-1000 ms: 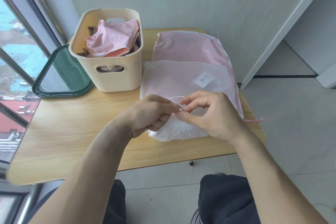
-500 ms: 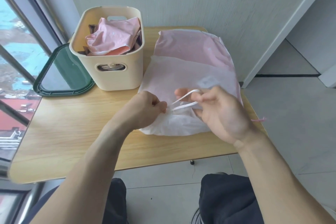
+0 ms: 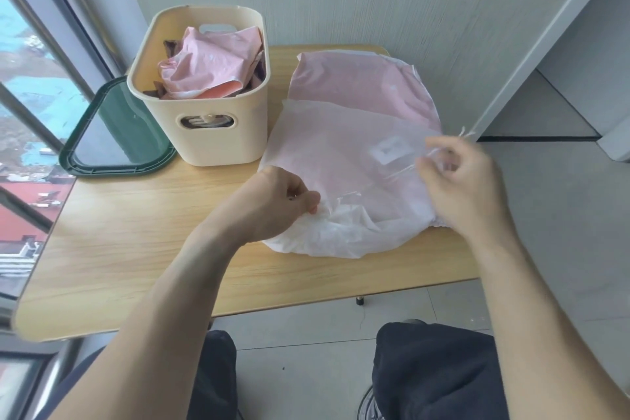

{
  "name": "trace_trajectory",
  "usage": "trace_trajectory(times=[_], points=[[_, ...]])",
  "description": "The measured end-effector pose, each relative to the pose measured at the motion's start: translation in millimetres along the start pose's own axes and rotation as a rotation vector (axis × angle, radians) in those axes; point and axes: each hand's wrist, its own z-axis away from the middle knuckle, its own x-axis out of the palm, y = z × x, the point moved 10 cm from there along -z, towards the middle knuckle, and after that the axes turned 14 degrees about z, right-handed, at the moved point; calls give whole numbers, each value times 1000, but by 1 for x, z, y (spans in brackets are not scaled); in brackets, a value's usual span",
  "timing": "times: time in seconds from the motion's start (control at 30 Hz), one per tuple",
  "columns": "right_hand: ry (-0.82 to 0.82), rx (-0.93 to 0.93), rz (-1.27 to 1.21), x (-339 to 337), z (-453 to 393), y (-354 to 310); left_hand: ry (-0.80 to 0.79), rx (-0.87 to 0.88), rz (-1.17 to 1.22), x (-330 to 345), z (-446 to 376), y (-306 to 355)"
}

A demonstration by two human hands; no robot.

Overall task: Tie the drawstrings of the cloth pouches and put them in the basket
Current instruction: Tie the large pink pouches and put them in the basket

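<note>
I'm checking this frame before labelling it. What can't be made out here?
- Head view: right hand motion-blurred; its grip on the drawstring is unclear.
- Knot: hidden where the left hand bunches the white pouch.
- Basket contents under the pink pouch: covered.

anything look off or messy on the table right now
Mostly tidy. The crumpled pink cloth pouch in the cream plastic basket bulges up to its rim, and the dark green lid lies leaning against the basket. The white drawstring is blurred, stretched between the left hand and right hand, not yet knotted.
</note>
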Motion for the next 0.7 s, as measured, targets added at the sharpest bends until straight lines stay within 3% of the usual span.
trace_trajectory(times=[0.07, 0.13, 0.2, 0.43, 0.7], points=[[-102, -225, -7, 22, 16, -35, -16, 67, 9, 2, 1, 8], [-335, -405, 17, 53, 38, -65, -34, 149, 45, 4, 5, 18], [-506, -436, 37, 73, 51, -73, -34, 218, 82, 3, 9, 26], [-350, -436, 12, 53, 36, -71, 107, 225, 45, -24, 6, 17], [-427, -331, -64, 37, 26, -58, 189, 225, 3, -39, 5, 16]])
